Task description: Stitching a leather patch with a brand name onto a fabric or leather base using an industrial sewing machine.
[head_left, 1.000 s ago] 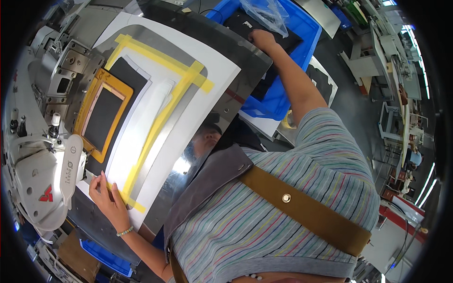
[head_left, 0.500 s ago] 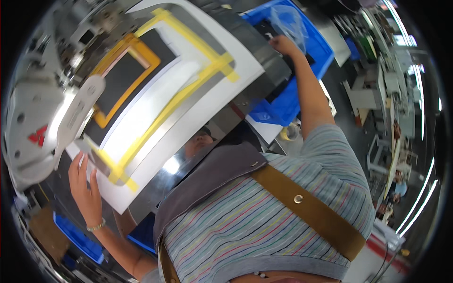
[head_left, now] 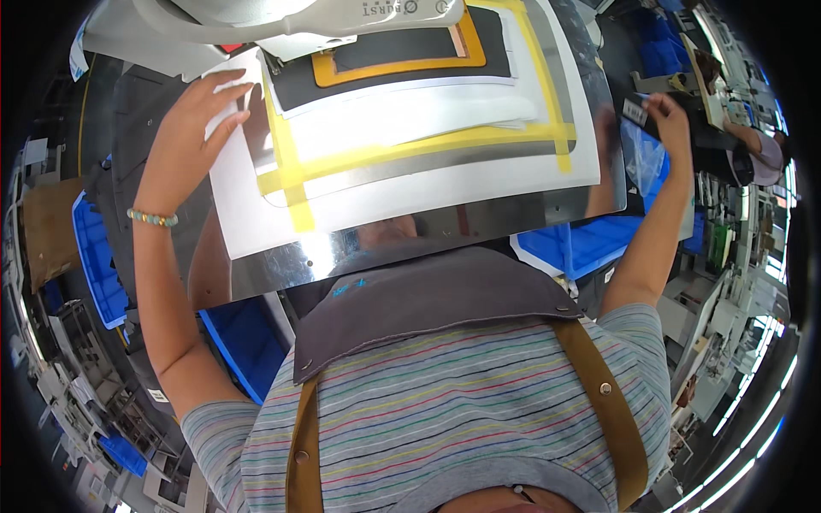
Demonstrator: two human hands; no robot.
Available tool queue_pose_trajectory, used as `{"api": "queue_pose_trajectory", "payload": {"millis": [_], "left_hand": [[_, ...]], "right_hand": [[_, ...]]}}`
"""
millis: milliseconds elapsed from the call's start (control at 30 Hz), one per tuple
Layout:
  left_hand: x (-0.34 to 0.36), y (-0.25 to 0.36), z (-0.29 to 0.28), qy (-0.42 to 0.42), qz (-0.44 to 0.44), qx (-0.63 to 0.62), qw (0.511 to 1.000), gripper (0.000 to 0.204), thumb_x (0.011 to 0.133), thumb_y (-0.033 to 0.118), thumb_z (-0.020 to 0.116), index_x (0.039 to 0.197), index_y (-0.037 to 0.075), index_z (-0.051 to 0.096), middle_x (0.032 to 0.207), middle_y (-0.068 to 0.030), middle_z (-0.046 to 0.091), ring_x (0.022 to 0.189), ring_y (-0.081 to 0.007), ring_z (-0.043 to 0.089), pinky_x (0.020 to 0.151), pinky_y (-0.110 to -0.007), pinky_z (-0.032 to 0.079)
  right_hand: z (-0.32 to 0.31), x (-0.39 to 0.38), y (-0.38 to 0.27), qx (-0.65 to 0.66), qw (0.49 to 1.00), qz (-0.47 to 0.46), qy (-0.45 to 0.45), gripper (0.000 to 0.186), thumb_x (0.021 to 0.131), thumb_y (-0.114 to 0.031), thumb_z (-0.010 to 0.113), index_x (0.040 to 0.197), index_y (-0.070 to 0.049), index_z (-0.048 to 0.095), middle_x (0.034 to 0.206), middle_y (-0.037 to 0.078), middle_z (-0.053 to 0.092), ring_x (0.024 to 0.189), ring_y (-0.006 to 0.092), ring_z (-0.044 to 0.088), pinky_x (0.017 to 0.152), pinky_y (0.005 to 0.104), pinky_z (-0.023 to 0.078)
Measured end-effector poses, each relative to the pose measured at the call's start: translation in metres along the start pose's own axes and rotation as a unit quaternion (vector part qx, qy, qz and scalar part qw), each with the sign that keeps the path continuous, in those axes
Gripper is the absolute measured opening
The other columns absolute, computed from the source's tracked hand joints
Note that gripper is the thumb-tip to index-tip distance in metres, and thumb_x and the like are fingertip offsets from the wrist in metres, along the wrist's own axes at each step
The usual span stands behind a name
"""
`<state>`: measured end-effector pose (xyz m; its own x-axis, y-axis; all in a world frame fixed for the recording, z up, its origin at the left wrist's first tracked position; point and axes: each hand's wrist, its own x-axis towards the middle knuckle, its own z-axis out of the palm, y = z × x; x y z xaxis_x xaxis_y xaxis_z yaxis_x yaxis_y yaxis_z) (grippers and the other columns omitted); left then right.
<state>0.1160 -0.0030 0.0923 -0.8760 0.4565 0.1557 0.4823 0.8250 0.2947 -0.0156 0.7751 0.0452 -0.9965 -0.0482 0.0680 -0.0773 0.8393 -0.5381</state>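
Observation:
My left hand [head_left: 190, 132], with a beaded bracelet at the wrist, is open, its fingers spread at the left edge of a white sheet [head_left: 410, 201]. On that sheet lies a grey metal-looking plate bordered with yellow tape [head_left: 342, 158]. An orange rectangular frame [head_left: 402, 70] rests on a black panel [head_left: 505, 43] at the far side, under the white machine head [head_left: 282, 24]. Over at the right, my right hand [head_left: 670, 120] pinches a small black flat piece with a pale printed patch [head_left: 635, 111]. It is held above a blue bin.
A shiny metal tabletop [head_left: 479, 218] surrounds the sheet. The blue bin [head_left: 590, 244] at the right holds clear plastic [head_left: 643, 161]. Another blue bin [head_left: 248, 342] stands below the table at the left. A person [head_left: 761, 158] is at the far right.
My view has swung toward the right. My right hand has come up out of the blue bin with the small black piece. My left hand stays near the sheet's left edge, fingers spread.

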Motion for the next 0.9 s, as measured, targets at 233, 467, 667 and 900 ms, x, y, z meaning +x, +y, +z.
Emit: {"api": "queue_pose_trajectory", "payload": {"millis": [233,467,667,900], "left_hand": [[0.038,-0.016,0.025,0.009,-0.019,-0.032,0.999,0.033,0.099,0.024,0.063,0.117,-0.003,0.068,0.123,-0.0187,0.069,0.111,-0.0396,0.064,0.097,-0.041,0.051],[0.038,-0.008,0.040,0.025,-0.015,0.008,1.000,0.030,0.101,0.022,0.059,0.115,-0.004,0.065,0.121,-0.0202,0.065,0.113,-0.0411,0.059,0.099,-0.045,0.047],[-0.001,-0.005,0.023,0.080,0.004,0.039,0.996,0.037,0.099,0.014,0.058,0.136,0.007,0.062,0.144,-0.0143,0.057,0.134,-0.0399,0.049,0.114,-0.046,0.039],[-0.025,0.048,0.040,0.012,0.002,0.042,0.999,0.049,0.095,0.011,0.060,0.144,0.010,0.057,0.158,-0.0083,0.047,0.150,-0.0354,0.035,0.122,-0.048,0.030]], "right_hand": [[0.044,0.010,-0.298,0.263,0.956,-0.118,-0.055,0.018,0.095,-0.013,0.069,0.109,-0.001,0.073,0.095,0.004,0.074,0.081,0.0110,0.068,0.075,0.0277,0.055],[0.181,0.063,-0.303,0.185,0.951,-0.189,-0.160,0.018,0.097,-0.007,0.065,0.111,-0.003,0.075,0.094,0.000,0.074,0.088,0.0091,0.064,0.083,0.0262,0.051],[0.122,0.056,-0.263,0.313,0.898,-0.105,-0.292,0.025,0.101,-0.021,0.063,0.118,-0.006,0.074,0.114,0.001,0.071,0.103,0.0076,0.066,0.092,0.0214,0.051],[0.117,-0.006,-0.239,0.041,0.966,-0.176,-0.184,0.029,0.099,-0.026,0.067,0.114,-0.002,0.074,0.112,0.010,0.075,0.101,0.0209,0.069,0.090,0.0329,0.053]]}}
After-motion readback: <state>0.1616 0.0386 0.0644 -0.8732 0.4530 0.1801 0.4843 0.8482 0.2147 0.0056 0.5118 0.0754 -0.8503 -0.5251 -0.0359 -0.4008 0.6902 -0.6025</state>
